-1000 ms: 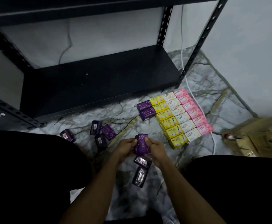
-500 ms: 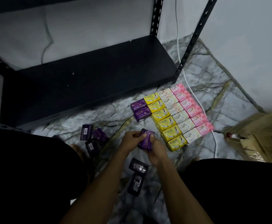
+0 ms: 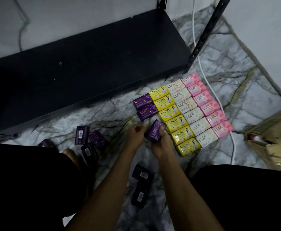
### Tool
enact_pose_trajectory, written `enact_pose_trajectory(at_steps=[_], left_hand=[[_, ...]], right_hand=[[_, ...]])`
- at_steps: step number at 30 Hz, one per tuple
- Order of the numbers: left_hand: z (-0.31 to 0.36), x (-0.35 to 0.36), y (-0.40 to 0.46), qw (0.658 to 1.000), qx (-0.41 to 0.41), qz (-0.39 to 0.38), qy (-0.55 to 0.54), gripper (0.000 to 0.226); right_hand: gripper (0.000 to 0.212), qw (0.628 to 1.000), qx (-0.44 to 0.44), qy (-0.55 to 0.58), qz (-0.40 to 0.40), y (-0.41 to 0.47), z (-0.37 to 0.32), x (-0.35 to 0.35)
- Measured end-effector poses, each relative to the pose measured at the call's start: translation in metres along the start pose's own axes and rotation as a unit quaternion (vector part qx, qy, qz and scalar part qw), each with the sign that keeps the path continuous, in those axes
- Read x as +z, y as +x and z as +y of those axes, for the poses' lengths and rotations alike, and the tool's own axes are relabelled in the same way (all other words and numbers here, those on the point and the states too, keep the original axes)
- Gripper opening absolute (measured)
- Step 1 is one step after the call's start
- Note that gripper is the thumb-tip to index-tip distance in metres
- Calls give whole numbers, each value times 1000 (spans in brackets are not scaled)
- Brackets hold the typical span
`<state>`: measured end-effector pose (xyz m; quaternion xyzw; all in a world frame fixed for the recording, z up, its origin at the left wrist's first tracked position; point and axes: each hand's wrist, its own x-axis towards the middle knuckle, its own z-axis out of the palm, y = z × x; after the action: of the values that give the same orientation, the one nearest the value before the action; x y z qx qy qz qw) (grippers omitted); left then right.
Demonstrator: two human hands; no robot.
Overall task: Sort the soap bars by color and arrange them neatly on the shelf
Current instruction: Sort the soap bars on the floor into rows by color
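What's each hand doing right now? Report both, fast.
Left hand: curled, holding nothing.
Right hand: grips the purple soap bar.

Purple bars [image 3: 144, 106], yellow bars [image 3: 173, 120], pink bars [image 3: 206, 104], marbled grey floor [image 3: 236, 84].
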<state>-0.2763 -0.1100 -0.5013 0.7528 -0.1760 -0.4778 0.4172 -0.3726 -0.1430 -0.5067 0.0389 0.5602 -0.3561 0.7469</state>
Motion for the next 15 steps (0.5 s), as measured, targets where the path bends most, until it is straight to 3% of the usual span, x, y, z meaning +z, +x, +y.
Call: enact_pose_trajectory(at_steps=[3,10,15], left_hand=[[-3,-2,12,998,-4,56,-5,15],[2,-12,42,997,-52,-1,-57,16],[14,-9,52,991,-58,-11,-120,16]], right_hand=[[39,999,5,0,52,16,10,4],[37,988,-30,4,155,40,16,24],[34,965,-45,-55,252,39,22,39]])
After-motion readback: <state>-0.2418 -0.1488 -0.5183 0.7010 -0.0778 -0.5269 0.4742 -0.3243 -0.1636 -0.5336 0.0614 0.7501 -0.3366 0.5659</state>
